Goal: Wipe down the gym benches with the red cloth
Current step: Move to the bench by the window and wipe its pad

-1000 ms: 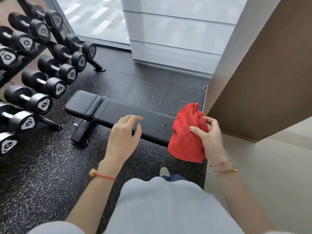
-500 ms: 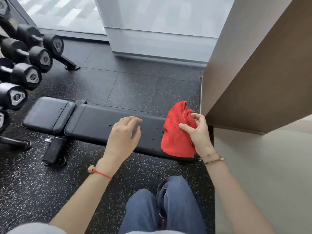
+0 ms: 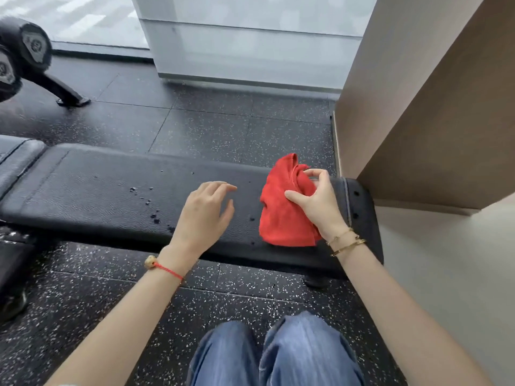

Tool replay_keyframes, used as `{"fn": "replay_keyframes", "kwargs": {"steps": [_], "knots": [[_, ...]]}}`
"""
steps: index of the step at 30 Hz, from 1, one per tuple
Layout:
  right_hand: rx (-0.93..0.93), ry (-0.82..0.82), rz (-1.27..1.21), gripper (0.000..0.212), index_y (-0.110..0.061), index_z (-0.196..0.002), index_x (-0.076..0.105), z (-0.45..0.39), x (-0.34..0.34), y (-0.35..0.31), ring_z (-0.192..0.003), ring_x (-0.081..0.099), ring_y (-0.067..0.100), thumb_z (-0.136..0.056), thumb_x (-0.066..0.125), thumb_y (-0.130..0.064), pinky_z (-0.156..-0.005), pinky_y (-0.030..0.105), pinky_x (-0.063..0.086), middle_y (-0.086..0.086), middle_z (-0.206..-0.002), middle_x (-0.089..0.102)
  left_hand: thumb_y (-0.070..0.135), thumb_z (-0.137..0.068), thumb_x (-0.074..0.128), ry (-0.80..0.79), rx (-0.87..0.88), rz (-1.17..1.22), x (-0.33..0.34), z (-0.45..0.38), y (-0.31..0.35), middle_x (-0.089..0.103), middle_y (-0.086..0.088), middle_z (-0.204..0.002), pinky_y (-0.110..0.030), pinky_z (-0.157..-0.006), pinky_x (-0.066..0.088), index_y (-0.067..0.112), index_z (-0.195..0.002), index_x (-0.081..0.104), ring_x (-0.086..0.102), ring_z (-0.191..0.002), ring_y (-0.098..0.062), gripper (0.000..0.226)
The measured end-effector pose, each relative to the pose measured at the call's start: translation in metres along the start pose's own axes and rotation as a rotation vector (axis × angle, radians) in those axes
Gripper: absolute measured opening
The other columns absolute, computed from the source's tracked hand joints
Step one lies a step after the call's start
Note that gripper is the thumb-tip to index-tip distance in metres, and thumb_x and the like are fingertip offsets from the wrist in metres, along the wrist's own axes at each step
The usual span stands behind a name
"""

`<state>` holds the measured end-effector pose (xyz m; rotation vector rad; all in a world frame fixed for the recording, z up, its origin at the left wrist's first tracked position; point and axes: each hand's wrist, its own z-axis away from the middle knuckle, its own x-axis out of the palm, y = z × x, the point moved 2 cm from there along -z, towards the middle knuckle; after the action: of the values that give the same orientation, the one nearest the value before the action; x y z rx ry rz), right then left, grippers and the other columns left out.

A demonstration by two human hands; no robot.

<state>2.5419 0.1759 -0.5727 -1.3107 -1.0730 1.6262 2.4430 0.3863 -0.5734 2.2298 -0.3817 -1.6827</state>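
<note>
Right, quick notes from my end. R hand (image 3: pixel 317 204) grips the cloth (image 3: pixel 284 215), thumb on the near side and fingers curled over the bunched top, w/ the red fabric hanging down in folds. Cloth sits over the right end of the bench (image 3: pixel 111 190), low edge at or just above the pad; can't tell if it's actually touching. L hand (image 3: pixel 203 215) is empty, fingers loosely extended and a bit spread, hovering over the pad's middle just left of the cloth, not touching it.

Bench runs left to right across my view, black textured pad, w/ dark droplets (image 3: pixel 150 203) scattered on it left of the L hand. A second pad section (image 3: pixel 16 160) joins at far left. Right end of the bench is close to a brown wall panel (image 3: pixel 446 107).

L wrist has a red string bracelet (image 3: pixel 164 267) w/ a bead; R wrist has two thin gold bangles (image 3: pixel 347 242). Blue jeans (image 3: pixel 278 355) show at bottom centre, on black speckled floor (image 3: pixel 223 135). Two dumbbell ends (image 3: pixel 30 45) and a rack foot (image 3: pixel 73 100) top left. Pale glass panel (image 3: pixel 250 37) behind.
</note>
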Motion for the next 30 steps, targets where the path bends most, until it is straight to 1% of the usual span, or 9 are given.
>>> {"fn": "replay_keyframes", "kwargs": {"steps": [2,4,7,9,12,14,21,27,30], "knots": [[-0.137,0.059,0.182,0.053,-0.012,-0.115,0.044,0.001,0.001,0.013,-0.102,0.052,0.018,-0.074,0.076,-0.014,-0.085,0.02,0.035,-0.001,-0.113,0.053,0.017,-0.094,0.056,0.024,0.018,-0.012,0.016,0.004,-0.011,0.062,-0.002,-0.124,-0.04,-0.102,0.044,0.013,-0.122,0.061,0.053,-0.121,-0.021,0.029],[-0.283,0.124,0.349,0.052,-0.006,-0.118,0.043,0.006,0.001,0.023,-0.105,0.048,0.022,-0.076,0.073,-0.012,-0.084,0.017,0.03,0.005,-0.116,0.049,0.018,-0.094,0.056,0.043,0.035,-0.019,0.03,0.006,-0.019,0.062,-0.002,-0.124,-0.04,-0.101,0.044,0.012,-0.123,0.06,0.053,-0.121,-0.022,0.029],[-0.425,0.292,0.801,0.055,-0.008,-0.126,0.046,0.01,0.001,0.03,-0.127,0.038,0.034,-0.08,0.067,-0.028,-0.109,0.035,0.029,0.017,-0.137,0.039,0.018,-0.094,0.055,0.051,0.04,-0.023,0.047,0.008,-0.028,0.062,-0.003,-0.126,-0.039,-0.1,0.044,0.012,-0.123,0.061,0.053,-0.121,-0.023,0.03],[-0.461,0.263,0.961,0.053,-0.015,-0.135,0.046,0.008,0.004,0.032,-0.142,0.022,0.036,-0.088,0.057,-0.038,-0.118,0.048,0.017,0.015,-0.153,0.026,0.018,-0.094,0.055,0.051,0.02,-0.014,0.055,0.008,-0.033,0.06,-0.003,-0.127,-0.04,-0.099,0.044,0.012,-0.122,0.061,0.052,-0.121,-0.024,0.029],[-0.381,-0.027,1.0,0.055,-0.028,-0.149,0.031,0.001,0.02,0.04,-0.149,0.002,0.03,-0.097,0.04,-0.044,-0.12,0.053,0.003,0.001,-0.162,0.012,0.02,-0.093,0.055,0.07,0.005,-0.026,0.064,0.012,-0.037,0.059,-0.003,-0.127,-0.042,-0.101,0.041,0.013,-0.12,0.062,0.051,-0.122,-0.025,0.029],[-0.285,-0.124,0.963,0.056,-0.032,-0.152,0.018,-0.002,0.032,0.049,-0.15,-0.006,0.027,-0.1,0.033,-0.046,-0.12,0.053,-0.001,-0.004,-0.163,0.006,0.021,-0.092,0.056,0.1,0.015,-0.034,0.069,0.014,-0.039,0.06,-0.003,-0.126,-0.042,-0.102,0.041,0.013,-0.119,0.062,0.051,-0.122,-0.026,0.029],[-0.468,-0.175,0.985,0.057,-0.041,-0.15,0.021,0.033,0.037,0.069,-0.15,-0.003,0.03,-0.096,0.039,-0.046,-0.121,0.05,0.002,-0.007,-0.162,0.013,0.024,-0.091,0.054,0.132,-0.003,-0.056,0.077,0.013,-0.045,0.058,0.0,-0.129,-0.038,-0.103,0.036,0.016,-0.122,0.06,0.048,-0.123,-0.023,0.032],[-0.235,-0.09,0.95,0.053,-0.043,-0.149,0.021,-0.002,0.024,0.063,-0.149,-0.008,0.032,-0.098,0.034,-0.045,-0.121,0.05,-0.005,-0.006,-0.163,0.007,0.024,-0.095,0.05,0.117,-0.003,-0.072,0.078,0.015,-0.042,0.055,-0.002,-0.133,-0.04,-0.11,0.033,0.014,-0.127,0.057,0.044,-0.128,-0.022,0.035],[-0.292,-0.154,0.949,0.054,-0.042,-0.149,0.021,-0.007,0.063,0.048,-0.149,-0.011,0.033,-0.097,0.035,-0.049,-0.12,0.051,-0.005,-0.005,-0.163,0.006,0.023,-0.093,0.051,0.119,-0.01,-0.07,0.077,0.015,-0.041,0.056,-0.002,-0.133,-0.039,-0.11,0.033,0.014,-0.127,0.058,0.045,-0.127,-0.023,0.035]]}}
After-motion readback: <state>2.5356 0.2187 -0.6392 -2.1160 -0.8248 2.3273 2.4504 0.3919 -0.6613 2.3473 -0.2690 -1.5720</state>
